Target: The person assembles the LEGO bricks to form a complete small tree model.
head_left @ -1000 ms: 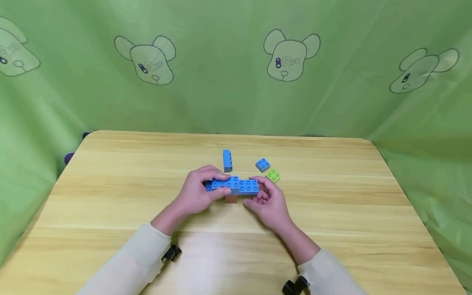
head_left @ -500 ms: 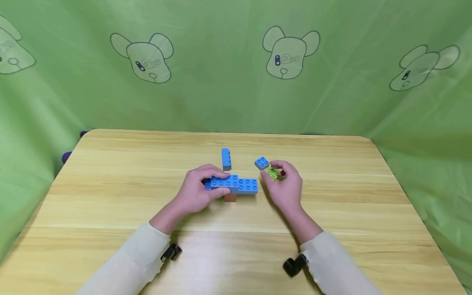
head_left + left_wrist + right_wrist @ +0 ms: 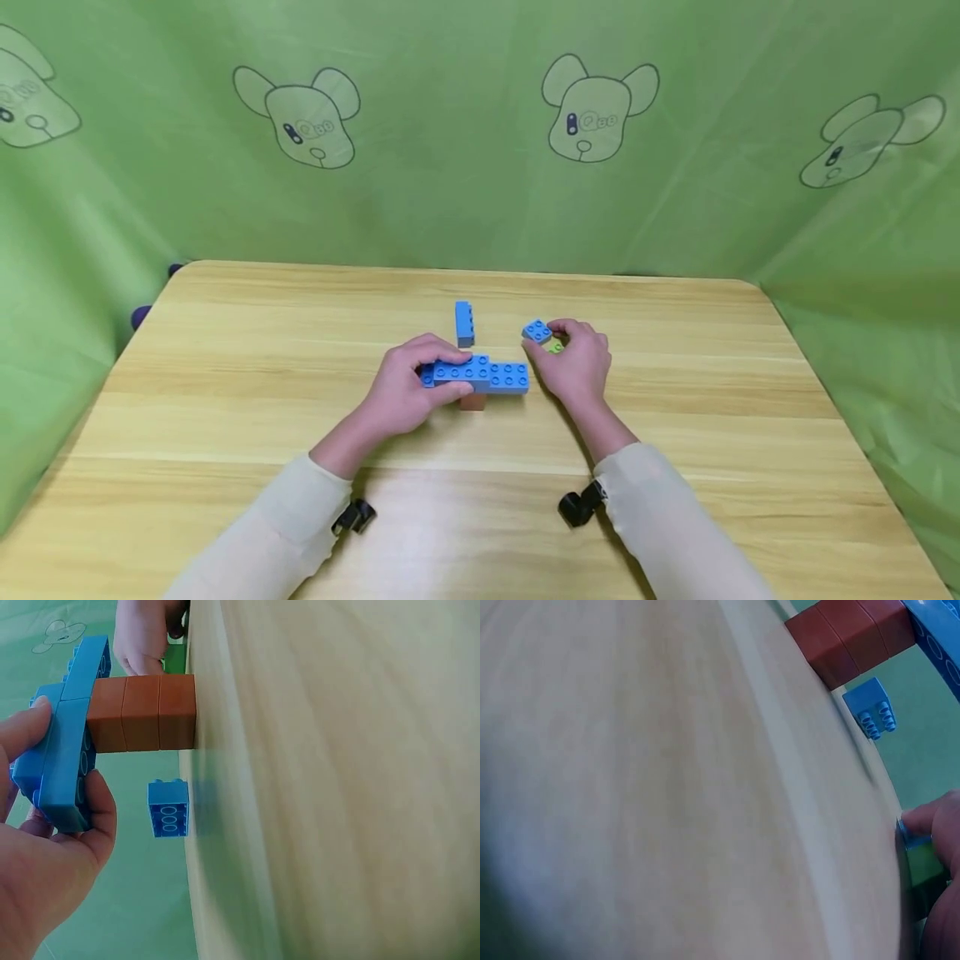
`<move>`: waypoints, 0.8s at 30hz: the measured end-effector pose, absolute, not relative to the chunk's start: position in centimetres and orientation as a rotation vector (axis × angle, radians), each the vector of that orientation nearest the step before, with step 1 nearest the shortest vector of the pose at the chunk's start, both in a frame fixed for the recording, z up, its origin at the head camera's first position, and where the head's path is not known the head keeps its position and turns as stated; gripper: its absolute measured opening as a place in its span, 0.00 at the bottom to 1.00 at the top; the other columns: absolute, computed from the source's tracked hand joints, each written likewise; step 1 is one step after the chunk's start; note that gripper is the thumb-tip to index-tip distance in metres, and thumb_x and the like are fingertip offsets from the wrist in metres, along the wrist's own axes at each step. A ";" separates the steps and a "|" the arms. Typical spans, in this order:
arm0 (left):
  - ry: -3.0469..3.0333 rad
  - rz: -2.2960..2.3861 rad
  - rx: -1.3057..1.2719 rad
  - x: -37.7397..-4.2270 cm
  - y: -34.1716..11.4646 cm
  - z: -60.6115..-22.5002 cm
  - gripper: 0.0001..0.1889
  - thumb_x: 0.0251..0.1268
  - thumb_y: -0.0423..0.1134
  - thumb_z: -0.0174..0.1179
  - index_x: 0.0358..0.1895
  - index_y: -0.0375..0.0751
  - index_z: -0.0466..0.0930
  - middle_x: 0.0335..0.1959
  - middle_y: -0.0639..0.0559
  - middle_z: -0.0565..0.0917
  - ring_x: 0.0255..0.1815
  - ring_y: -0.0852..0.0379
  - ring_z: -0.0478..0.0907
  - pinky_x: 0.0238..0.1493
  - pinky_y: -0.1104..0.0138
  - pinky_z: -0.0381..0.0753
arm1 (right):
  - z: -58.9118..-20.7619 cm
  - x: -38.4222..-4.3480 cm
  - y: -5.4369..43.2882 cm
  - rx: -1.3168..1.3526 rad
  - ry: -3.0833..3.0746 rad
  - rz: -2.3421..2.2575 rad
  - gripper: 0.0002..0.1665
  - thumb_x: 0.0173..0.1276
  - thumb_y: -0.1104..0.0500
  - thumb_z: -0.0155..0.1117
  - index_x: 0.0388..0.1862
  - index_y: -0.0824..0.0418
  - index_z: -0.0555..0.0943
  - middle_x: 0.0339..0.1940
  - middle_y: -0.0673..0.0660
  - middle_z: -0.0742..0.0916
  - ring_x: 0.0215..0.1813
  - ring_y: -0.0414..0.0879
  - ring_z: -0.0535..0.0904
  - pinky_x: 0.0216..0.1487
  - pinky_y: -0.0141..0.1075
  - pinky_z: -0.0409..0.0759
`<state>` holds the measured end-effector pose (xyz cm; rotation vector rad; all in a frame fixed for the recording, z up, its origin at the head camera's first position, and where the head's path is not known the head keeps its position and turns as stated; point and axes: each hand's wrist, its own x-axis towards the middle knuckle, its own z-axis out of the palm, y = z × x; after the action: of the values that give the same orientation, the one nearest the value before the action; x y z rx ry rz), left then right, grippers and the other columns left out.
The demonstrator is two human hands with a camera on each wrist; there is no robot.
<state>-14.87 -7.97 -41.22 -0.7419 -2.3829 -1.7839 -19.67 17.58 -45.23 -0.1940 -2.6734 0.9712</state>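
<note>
My left hand (image 3: 405, 385) grips a blue 2x4-studded toy brick (image 3: 461, 372) stacked on a longer row of blue bricks (image 3: 510, 377). In the left wrist view, a column of several brown bricks (image 3: 141, 712) holds these up from the table. To the right, my right hand (image 3: 576, 362) has thumb and forefinger at two sides of a small square blue brick (image 3: 537, 331) and appears to pinch it. A green brick (image 3: 556, 346) lies beside that one, mostly hidden under the hand. The right wrist view shows the thumb touching the blue brick (image 3: 915, 836).
Behind the built piece, another blue brick (image 3: 464, 324) lies on its side on the wooden table (image 3: 262, 333). A green curtain (image 3: 450, 183) with printed animal heads surrounds the table's far edge and sides.
My right hand left the end of the blue row, went right to the green brick, then shifted slightly left to the small blue brick. My left hand keeps its grip in place.
</note>
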 end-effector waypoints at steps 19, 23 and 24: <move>-2.391 -1.804 -0.713 -14.7 -7.9 -41.2 0.17 0.53 0.33 0.76 0.48 0.43 0.88 0.43 0.58 0.84 0.48 0.59 0.79 0.55 0.64 0.78 | -42.0 -16.4 17.2 0.177 -2.411 1.473 0.18 0.59 0.60 0.79 0.48 0.61 0.86 0.42 0.55 0.86 0.45 0.58 0.74 0.45 0.48 0.69; -2.377 -1.799 -0.725 -14.7 -7.9 -41.3 0.17 0.53 0.32 0.76 0.48 0.42 0.88 0.43 0.57 0.84 0.48 0.58 0.79 0.55 0.63 0.78 | -41.0 -15.3 17.1 0.252 -2.398 1.568 0.17 0.61 0.61 0.77 0.49 0.60 0.86 0.42 0.55 0.85 0.44 0.61 0.72 0.41 0.49 0.67; -2.377 -1.797 -0.726 -14.7 -7.9 -41.3 0.17 0.53 0.33 0.76 0.48 0.42 0.88 0.43 0.57 0.84 0.48 0.58 0.79 0.55 0.63 0.78 | -40.8 -15.1 17.1 0.272 -2.409 1.583 0.17 0.61 0.61 0.77 0.50 0.59 0.86 0.42 0.55 0.85 0.44 0.61 0.71 0.41 0.48 0.67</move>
<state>-14.74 -7.93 -41.32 -0.7264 -2.3772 -1.7965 -15.06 17.14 -40.78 0.2723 -2.4085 1.5829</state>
